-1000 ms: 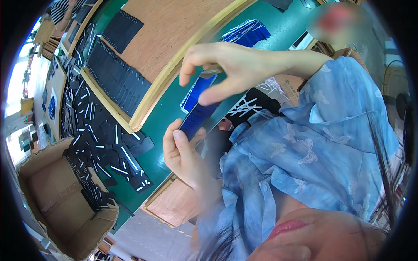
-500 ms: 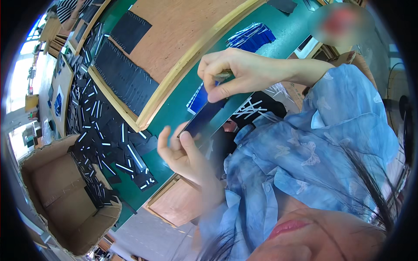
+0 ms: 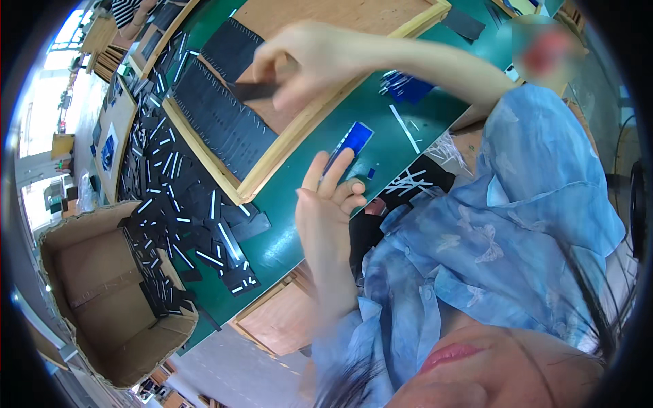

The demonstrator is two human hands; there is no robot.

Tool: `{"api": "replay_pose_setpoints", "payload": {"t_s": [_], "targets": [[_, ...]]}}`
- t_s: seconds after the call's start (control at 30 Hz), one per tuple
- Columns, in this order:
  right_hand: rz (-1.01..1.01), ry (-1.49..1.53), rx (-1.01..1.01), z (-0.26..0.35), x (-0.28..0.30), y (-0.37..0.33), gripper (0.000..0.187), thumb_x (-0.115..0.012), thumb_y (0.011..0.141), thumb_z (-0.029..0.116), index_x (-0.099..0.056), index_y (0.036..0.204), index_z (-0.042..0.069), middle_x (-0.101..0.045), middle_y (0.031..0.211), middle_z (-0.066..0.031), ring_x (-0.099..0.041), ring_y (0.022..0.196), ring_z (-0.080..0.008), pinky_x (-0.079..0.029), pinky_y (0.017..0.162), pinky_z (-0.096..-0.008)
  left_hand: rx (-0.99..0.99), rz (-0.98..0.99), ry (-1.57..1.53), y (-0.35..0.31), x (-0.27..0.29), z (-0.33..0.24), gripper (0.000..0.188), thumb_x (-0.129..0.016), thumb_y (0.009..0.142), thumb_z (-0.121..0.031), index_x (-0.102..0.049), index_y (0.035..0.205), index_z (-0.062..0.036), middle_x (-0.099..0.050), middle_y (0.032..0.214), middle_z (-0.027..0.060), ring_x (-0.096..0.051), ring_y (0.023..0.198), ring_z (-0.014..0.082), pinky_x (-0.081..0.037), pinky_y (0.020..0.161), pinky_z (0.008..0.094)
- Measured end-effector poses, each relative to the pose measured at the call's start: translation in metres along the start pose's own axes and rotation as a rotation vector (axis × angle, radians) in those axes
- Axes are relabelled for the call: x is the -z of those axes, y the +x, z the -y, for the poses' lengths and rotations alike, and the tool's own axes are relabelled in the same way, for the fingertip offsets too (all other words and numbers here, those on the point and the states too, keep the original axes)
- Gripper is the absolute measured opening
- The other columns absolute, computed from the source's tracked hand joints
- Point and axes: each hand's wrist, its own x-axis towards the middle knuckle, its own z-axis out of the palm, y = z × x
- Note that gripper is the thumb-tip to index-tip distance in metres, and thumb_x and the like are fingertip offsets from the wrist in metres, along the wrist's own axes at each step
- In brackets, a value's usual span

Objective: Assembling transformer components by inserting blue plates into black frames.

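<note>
My right hand [image 3: 306,64], blurred by motion, is closed on a thin dark strip [image 3: 255,91] above the wood-framed board [image 3: 299,129]. Something else may sit inside that grip; I cannot make it out. Rows of black strips [image 3: 218,126] lie side by side on the board. My left hand [image 3: 328,211] is open, with two fingers stretched toward a small blue rectangular piece [image 3: 355,139] on the green table [image 3: 289,228]. The fingertips overlap the piece's lower end. Several more blue pieces [image 3: 411,88] lie in a bundle below my right forearm.
Black scraps and white strips [image 3: 197,211] are strewn over the table's left side. An open cardboard box [image 3: 102,272] stands at the lower left. White strips [image 3: 408,182] lie on something black near my body. Another person [image 3: 132,15] is at the far upper left.
My right hand has carried the dark strip up and left over the framed board. My left hand has let go of it and moved right, to the blue piece. The view has shifted slightly.
</note>
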Motion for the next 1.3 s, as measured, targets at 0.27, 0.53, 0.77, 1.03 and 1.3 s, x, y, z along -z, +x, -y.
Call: {"api": "replay_pose_setpoints", "payload": {"t_s": [0.27, 0.53, 0.77, 1.03, 1.3], "targets": [[0.147, -0.445, -0.065, -0.08, -0.01, 0.063, 0.028, -0.072, 0.073, 0.022, -0.067, 0.097, 0.01, -0.062, 0.096, -0.0057, -0.06, 0.093, -0.0236, -0.047, 0.077, -0.0347, -0.365, -0.389, 0.629, -0.014, 0.012, 0.011, 0.038, -0.047, 0.095, -0.014, -0.044, 0.125, 0.0078, -0.061, 0.108, 0.0238, -0.059, 0.079, 0.0202, -0.048, 0.069, 0.0278], [0.109, -0.421, -0.09, -0.086, -0.016, 0.07, 0.025, -0.071, 0.074, 0.021, -0.068, 0.097, 0.011, -0.061, 0.097, -0.0045, -0.06, 0.092, -0.0229, -0.047, 0.077, -0.0342, -0.466, -0.537, 0.881, -0.019, 0.014, 0.016, 0.031, -0.049, 0.094, -0.009, -0.049, 0.12, 0.0075, -0.063, 0.106, 0.0198, -0.06, 0.082, 0.0175, -0.049, 0.073, 0.0273], [-0.02, -0.328, -0.022, -0.074, -0.011, 0.057, 0.029, -0.072, 0.074, 0.024, -0.067, 0.1, 0.012, -0.058, 0.104, -0.0071, -0.058, 0.095, -0.025, -0.047, 0.079, -0.0345, -0.861, -1.364, 2.088, -0.051, 0.115, -0.05, 0.036, -0.066, 0.079, -0.025, -0.062, 0.105, 0.0006, -0.057, 0.114, 0.0171, -0.047, 0.108, 0.0347, -0.036, 0.093, 0.048], [0.001, -0.163, 0.104, -0.007, -0.008, 0.01, 0.02, -0.068, 0.076, 0.023, -0.066, 0.094, 0.014, -0.059, 0.1, -0.0045, -0.059, 0.092, -0.0241, -0.047, 0.075, -0.0354, -0.913, -1.311, 1.952, -0.063, 0.117, -0.072, 0.021, -0.068, 0.077, -0.005, -0.061, 0.096, 0.0032, -0.059, 0.096, 0.0178, -0.059, 0.079, 0.0243, -0.05, 0.064, 0.0326], [0.177, 0.038, 0.237, 0.062, -0.025, -0.027, 0.018, -0.071, 0.075, 0.029, -0.07, 0.072, 0.012, -0.063, 0.07, -0.0018, -0.062, 0.072, -0.024, -0.046, 0.058, -0.0348, -0.743, -0.789, 0.734, -0.055, 0.031, -0.049, 0.021, -0.059, 0.088, -0.001, -0.051, 0.106, 0.0033, -0.059, 0.087, 0.0104, -0.063, 0.073, 0.017, -0.055, 0.063, 0.0261]]}}
